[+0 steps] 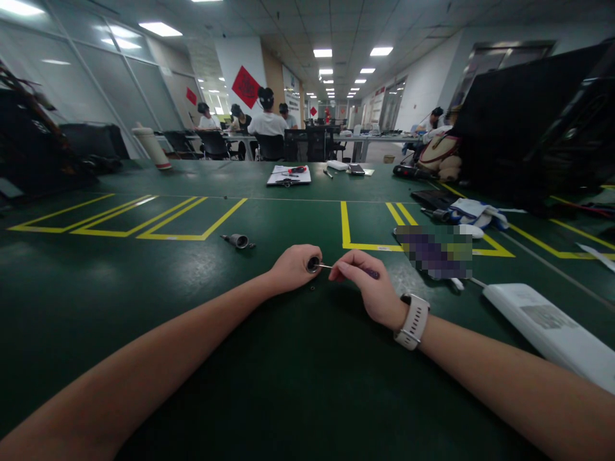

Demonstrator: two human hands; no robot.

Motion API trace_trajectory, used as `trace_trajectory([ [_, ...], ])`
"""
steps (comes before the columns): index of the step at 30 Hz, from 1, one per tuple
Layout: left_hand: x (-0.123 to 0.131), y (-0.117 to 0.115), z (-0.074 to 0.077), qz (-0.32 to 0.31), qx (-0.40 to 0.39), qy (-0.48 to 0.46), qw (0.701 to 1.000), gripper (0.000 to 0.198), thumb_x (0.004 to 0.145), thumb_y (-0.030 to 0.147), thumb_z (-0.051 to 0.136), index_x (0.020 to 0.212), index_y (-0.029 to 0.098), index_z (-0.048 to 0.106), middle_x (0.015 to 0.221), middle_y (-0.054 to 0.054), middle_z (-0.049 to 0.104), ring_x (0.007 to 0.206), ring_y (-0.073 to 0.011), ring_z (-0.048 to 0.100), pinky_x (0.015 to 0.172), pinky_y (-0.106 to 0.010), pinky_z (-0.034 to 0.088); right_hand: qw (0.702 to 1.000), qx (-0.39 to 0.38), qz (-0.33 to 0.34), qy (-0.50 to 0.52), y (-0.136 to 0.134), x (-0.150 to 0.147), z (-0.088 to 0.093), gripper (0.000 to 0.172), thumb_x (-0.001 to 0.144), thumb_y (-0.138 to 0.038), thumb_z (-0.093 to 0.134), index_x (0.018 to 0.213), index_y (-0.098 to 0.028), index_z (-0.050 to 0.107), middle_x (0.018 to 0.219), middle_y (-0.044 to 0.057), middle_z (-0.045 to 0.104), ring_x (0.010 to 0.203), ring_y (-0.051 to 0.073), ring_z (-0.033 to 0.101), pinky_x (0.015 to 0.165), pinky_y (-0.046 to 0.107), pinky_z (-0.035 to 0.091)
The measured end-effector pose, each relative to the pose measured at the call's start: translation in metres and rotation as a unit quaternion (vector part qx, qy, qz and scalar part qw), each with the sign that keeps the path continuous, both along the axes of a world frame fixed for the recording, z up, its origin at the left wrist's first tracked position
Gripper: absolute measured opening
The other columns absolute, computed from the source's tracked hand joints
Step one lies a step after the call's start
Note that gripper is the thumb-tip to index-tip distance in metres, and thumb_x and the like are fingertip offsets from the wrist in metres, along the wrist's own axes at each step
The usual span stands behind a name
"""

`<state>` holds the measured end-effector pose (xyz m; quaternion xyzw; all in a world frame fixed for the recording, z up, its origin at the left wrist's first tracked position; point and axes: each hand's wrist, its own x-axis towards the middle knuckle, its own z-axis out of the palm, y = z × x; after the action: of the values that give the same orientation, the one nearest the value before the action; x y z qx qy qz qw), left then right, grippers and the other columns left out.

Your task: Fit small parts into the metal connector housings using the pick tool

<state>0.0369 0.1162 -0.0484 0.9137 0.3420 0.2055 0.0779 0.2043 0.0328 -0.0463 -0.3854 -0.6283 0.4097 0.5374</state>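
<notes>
My left hand [293, 267] is closed around a small dark round part [313, 263] whose open end faces right. My right hand [369, 291], with a white watch on its wrist, pinches a small purple-handled screwdriver [368, 273]. The thin metal shaft of the screwdriver points left and its tip is at the opening of the round part. Both hands rest on the dark green table [288, 358] near its middle. A tiny dark speck, perhaps a screw [312, 288], lies on the table just below my left hand.
A grey metal cylinder part [237, 241] lies left of my hands. A white flat box [552, 333] sits at the right, gloves [473, 211] behind it. Yellow tape lines mark the table. A clipboard with tools [289, 175] lies farther back. Several people sit at distant desks.
</notes>
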Motion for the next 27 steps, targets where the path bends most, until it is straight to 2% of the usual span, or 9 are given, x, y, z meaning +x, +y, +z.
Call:
trace_trajectory([
  [3,0.000,0.000,0.000,-0.004,0.003,0.007,1.000,0.006,0.073,0.016,0.057,0.068,0.015,0.054,0.065,0.000,0.057,0.061,-0.0124,0.053,0.056,-0.023,0.038,0.996,0.047,-0.048,-0.058,-0.005,-0.002,0.003,0.015,0.082,-0.021,0.051,0.071,-0.019,0.062,0.071,0.000,0.061,0.069,0.016,0.055,0.066,0.030,0.041],
  [5,0.000,0.000,-0.001,-0.005,0.007,0.011,1.000,0.005,0.073,0.016,0.056,0.068,0.015,0.055,0.066,0.000,0.058,0.062,-0.0129,0.053,0.058,-0.023,0.039,0.994,0.052,-0.058,-0.080,-0.006,-0.004,0.004,0.015,0.081,-0.020,0.053,0.070,-0.019,0.062,0.069,0.000,0.060,0.067,0.015,0.054,0.064,0.029,0.039],
  [11,0.000,0.001,-0.002,-0.005,0.018,0.015,1.000,0.004,0.071,0.012,0.056,0.068,0.015,0.055,0.066,0.000,0.057,0.063,-0.0132,0.053,0.059,-0.024,0.039,0.993,-0.073,-0.016,0.086,0.008,-0.001,-0.002,0.015,0.075,-0.020,0.055,0.062,-0.017,0.062,0.064,0.002,0.062,0.066,0.016,0.056,0.068,0.031,0.041],
  [15,-0.001,0.002,-0.003,-0.007,0.020,0.010,1.000,0.006,0.073,0.012,0.054,0.067,0.015,0.054,0.065,0.000,0.056,0.062,-0.0119,0.053,0.060,-0.023,0.040,0.986,-0.112,0.001,0.127,0.017,0.003,-0.008,0.016,0.077,-0.025,0.051,0.068,-0.016,0.061,0.066,0.004,0.065,0.063,0.016,0.058,0.064,0.032,0.044],
  [19,-0.001,0.002,-0.004,-0.002,0.026,0.010,1.000,0.006,0.072,0.013,0.055,0.067,0.016,0.054,0.065,0.001,0.056,0.062,-0.0121,0.053,0.058,-0.023,0.039,0.990,-0.080,-0.012,0.117,0.010,0.002,-0.006,0.014,0.076,-0.023,0.054,0.066,-0.018,0.062,0.066,0.002,0.064,0.067,0.016,0.057,0.068,0.031,0.043],
  [23,-0.001,0.001,-0.004,0.003,0.035,0.017,0.999,0.004,0.072,0.014,0.055,0.069,0.015,0.055,0.066,-0.001,0.057,0.063,-0.0138,0.053,0.058,-0.024,0.039,0.999,0.009,-0.046,-0.018,-0.001,-0.003,0.000,0.015,0.079,-0.021,0.055,0.067,-0.019,0.064,0.070,0.001,0.063,0.070,0.016,0.055,0.070,0.031,0.040],
  [24,-0.001,0.001,-0.004,0.002,0.037,0.018,0.999,0.004,0.073,0.015,0.055,0.069,0.015,0.055,0.067,-0.001,0.057,0.063,-0.0141,0.053,0.059,-0.025,0.039,0.999,0.006,-0.044,-0.021,-0.002,-0.003,0.000,0.014,0.078,-0.021,0.056,0.067,-0.019,0.064,0.070,0.001,0.063,0.071,0.016,0.055,0.070,0.032,0.040],
  [27,-0.001,0.000,-0.003,-0.001,0.039,0.021,0.999,0.003,0.073,0.014,0.055,0.070,0.015,0.055,0.067,-0.001,0.057,0.064,-0.0141,0.053,0.060,-0.025,0.040,0.994,-0.069,-0.017,0.077,0.003,-0.003,-0.001,0.013,0.075,-0.021,0.057,0.064,-0.018,0.064,0.067,0.001,0.064,0.068,0.016,0.056,0.070,0.031,0.042],
])
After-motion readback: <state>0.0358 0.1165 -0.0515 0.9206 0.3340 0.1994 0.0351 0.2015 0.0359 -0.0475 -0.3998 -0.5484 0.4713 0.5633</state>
